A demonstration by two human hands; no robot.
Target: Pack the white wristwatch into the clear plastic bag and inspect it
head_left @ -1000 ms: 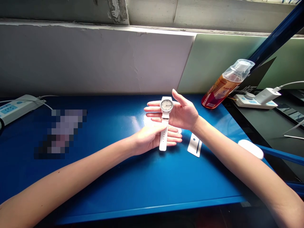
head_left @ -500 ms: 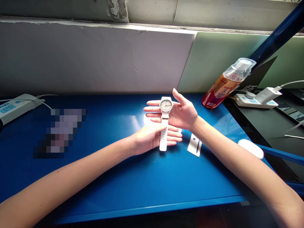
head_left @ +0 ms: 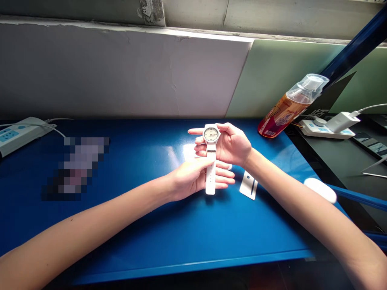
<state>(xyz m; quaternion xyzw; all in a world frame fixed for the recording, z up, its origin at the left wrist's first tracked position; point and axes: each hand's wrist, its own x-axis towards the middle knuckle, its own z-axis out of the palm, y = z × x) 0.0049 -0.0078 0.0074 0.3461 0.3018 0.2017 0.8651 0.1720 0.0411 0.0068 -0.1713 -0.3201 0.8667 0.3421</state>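
Note:
A white wristwatch (head_left: pixel 211 134) with a round pale dial faces up over the middle of the blue table, its strap hanging toward me. My left hand (head_left: pixel 190 177) pinches the strap, thumb on top and fingers stretched out beneath it. Behind the dial, my right hand (head_left: pixel 231 145) cradles the watch case. Its thumb lies at the case's upper right edge and its fingers curl at the left, the index finger still straight. Beneath the right wrist, a small white card (head_left: pixel 248 185) with a slot and a hole lies on the table.
An orange-red bottle (head_left: pixel 284 112) with a clear cap leans at the back right. Beside it is a power strip (head_left: pixel 328 129) with a plugged-in charger. Another power strip (head_left: pixel 21 135) lies far left, near a blurred-out item (head_left: pixel 81 165). A white rounded object (head_left: pixel 320 190) is beyond my right forearm.
My right thumb has lowered onto the watch case, and the right fingers have curled in around it. The watch and my left hand have shifted slightly right.

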